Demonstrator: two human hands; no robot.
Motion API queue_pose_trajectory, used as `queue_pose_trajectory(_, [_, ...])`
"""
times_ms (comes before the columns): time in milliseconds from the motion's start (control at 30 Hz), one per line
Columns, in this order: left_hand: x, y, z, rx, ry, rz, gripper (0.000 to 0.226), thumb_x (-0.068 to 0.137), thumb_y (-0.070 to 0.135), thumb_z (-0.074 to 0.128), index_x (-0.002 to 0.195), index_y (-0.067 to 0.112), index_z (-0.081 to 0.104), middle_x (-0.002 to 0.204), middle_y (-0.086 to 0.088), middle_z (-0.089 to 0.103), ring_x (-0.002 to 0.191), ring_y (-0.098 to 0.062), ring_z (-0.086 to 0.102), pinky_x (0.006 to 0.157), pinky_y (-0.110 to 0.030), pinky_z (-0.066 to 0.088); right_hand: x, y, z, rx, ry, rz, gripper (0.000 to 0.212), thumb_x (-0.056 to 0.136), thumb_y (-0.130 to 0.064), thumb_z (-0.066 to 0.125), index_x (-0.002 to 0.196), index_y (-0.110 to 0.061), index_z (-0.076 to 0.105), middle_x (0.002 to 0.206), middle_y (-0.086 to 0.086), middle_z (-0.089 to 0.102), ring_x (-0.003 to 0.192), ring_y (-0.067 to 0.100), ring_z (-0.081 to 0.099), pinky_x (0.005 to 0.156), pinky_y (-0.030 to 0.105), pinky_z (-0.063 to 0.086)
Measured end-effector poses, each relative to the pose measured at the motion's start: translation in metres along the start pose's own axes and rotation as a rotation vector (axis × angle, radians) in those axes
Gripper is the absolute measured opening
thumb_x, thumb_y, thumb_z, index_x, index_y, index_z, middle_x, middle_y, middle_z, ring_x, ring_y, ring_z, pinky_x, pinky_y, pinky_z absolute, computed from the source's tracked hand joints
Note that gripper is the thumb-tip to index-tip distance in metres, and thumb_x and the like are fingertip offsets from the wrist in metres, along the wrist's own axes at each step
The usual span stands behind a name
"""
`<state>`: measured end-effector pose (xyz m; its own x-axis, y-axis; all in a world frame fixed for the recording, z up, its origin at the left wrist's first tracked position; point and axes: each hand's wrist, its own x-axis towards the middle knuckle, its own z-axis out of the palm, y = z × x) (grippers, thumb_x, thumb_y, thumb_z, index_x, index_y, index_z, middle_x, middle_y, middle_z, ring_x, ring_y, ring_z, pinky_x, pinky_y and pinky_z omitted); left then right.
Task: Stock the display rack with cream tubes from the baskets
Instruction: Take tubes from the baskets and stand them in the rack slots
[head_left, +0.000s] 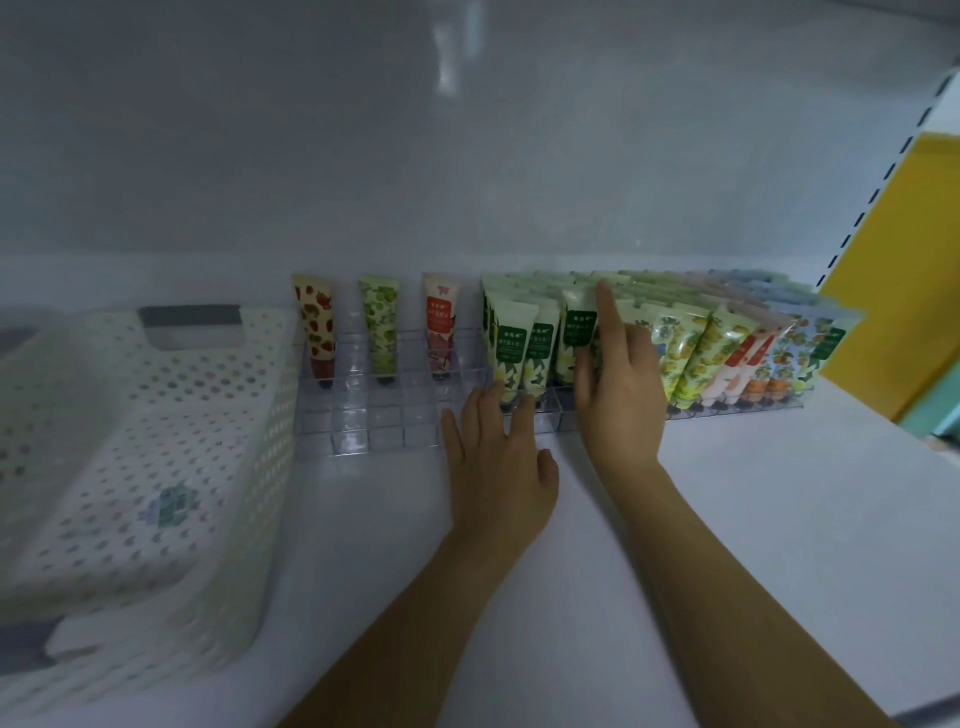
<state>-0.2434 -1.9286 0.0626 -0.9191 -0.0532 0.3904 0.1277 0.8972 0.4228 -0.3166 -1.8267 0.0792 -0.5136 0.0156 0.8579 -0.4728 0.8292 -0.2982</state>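
Observation:
A clear plastic display rack (363, 421) stands on the white shelf against the back wall. Its right part is packed with upright cream tubes (691, 353). Three single tubes stand in the left back row: a strawberry-print tube (317, 327), a green-print tube (380, 325) and a red-label tube (440, 325). My left hand (498, 462) rests flat on the shelf, its straight fingertips touching the rack's front by the white-flower tubes (511, 345). My right hand (618, 384) reaches into the packed tubes, index finger raised, its other fingers pressed against a green-label tube (574, 332).
A white perforated basket (130, 441) stands at the left, right beside the rack; a second basket edge (15, 338) shows behind it. A yellow panel (893, 270) and the slotted shelf upright (883, 182) close the right side. Bare shelf lies in front.

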Motion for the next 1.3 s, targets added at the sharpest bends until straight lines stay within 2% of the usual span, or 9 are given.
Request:
queue_pose_trajectory(433, [0.001,-0.001,0.003,-0.048,0.036,-0.001,0.058,0.087,0.026,0.039,0.144,0.015,0.031,0.152,-0.013,0.017,0.143,-0.03,0.01,0.106,-0.041,-0.016,-0.001,-0.001,0.004,-0.067,-0.049,-0.029,0.04,0.074,-0.002,0.06,0.114,-0.005,0.065,0.095,0.026,0.057,0.075,0.037,0.058,0.062,0.034,0.047])
queue_pose_trajectory(533, [0.003,-0.002,0.005,0.019,0.06,-0.002,0.058,0.072,0.025,0.051,0.127,0.009,0.054,0.136,-0.021,0.046,0.127,-0.04,0.043,0.104,-0.057,0.012,-0.003,-0.003,0.004,-0.051,-0.051,-0.022,0.04,0.074,-0.001,0.06,0.114,-0.004,0.065,0.095,0.026,0.057,0.075,0.037,0.058,0.064,0.034,0.047])
queue_pose_trajectory(633, [0.001,0.001,0.003,-0.05,0.044,-0.011,0.058,0.079,0.021,0.049,0.135,0.009,0.045,0.143,-0.02,0.036,0.135,-0.039,0.03,0.105,-0.051,-0.002,-0.004,-0.005,0.002,-0.005,-0.052,-0.006,0.038,0.077,-0.001,0.059,0.114,-0.004,0.065,0.1,0.026,0.057,0.078,0.037,0.059,0.068,0.036,0.048])
queue_pose_trajectory(800, [0.001,0.0,0.002,-0.196,0.191,0.032,0.057,0.07,0.013,0.055,0.126,0.009,0.047,0.128,-0.02,0.05,0.12,-0.028,0.036,0.1,-0.055,0.037,-0.007,-0.011,-0.004,0.031,-0.045,-0.025,0.035,0.081,-0.005,0.052,0.114,-0.003,0.063,0.101,0.024,0.058,0.089,0.033,0.056,0.077,0.032,0.042])
queue_pose_trajectory(933, [0.001,0.012,-0.025,-0.382,0.322,0.064,0.046,0.085,0.015,0.044,0.13,0.004,0.045,0.136,-0.018,0.042,0.126,-0.023,0.03,0.107,-0.045,0.034,-0.009,-0.022,-0.018,0.152,-0.067,-0.032,0.037,0.084,-0.013,0.045,0.114,-0.001,0.063,0.106,0.022,0.058,0.101,0.021,0.044,0.087,0.018,0.031])
queue_pose_trajectory(1033, [-0.003,0.029,-0.064,-0.414,0.348,0.112,0.05,0.087,0.023,0.034,0.132,0.005,0.044,0.14,-0.017,0.039,0.132,-0.025,0.03,0.11,-0.041,0.03,-0.003,-0.039,-0.022,0.18,-0.209,-0.057,0.042,0.084,-0.024,0.041,0.116,-0.005,0.061,0.113,0.017,0.059,0.106,0.021,0.048,0.095,0.028,0.039])
queue_pose_trajectory(1133, [-0.005,0.034,-0.115,-0.402,0.352,0.165,0.051,0.087,0.021,0.036,0.135,0.006,0.042,0.146,-0.016,0.033,0.135,-0.033,0.03,0.111,-0.042,0.027,0.008,-0.071,-0.016,0.313,-0.366,0.034,0.044,0.081,-0.032,0.046,0.118,-0.009,0.054,0.118,0.009,0.054,0.106,0.021,0.053,0.089,0.03,0.044])
queue_pose_trajectory(1233, [-0.005,0.011,-0.163,-0.26,0.4,0.172,0.049,0.089,0.009,0.044,0.137,0.009,0.041,0.147,-0.013,0.03,0.133,-0.03,0.034,0.107,-0.039,0.034,0.02,-0.118,-0.011,0.28,-0.385,-0.148,0.033,0.078,-0.01,0.054,0.111,-0.012,0.051,0.104,0.012,0.055,0.095,0.028,0.057,0.077,0.023,0.042])
queue_pose_trajectory(1300, [-0.008,-0.021,-0.193,-0.109,0.423,0.181,0.05,0.084,0.014,0.04,0.133,0.002,0.046,0.141,-0.02,0.038,0.125,-0.036,0.044,0.099,-0.043,0.041,0.029,-0.152,-0.011,0.37,-0.39,-0.268,0.028,0.077,-0.014,0.048,0.104,-0.007,0.056,0.09,0.012,0.058,0.083,0.028,0.057,0.07,0.025,0.038])
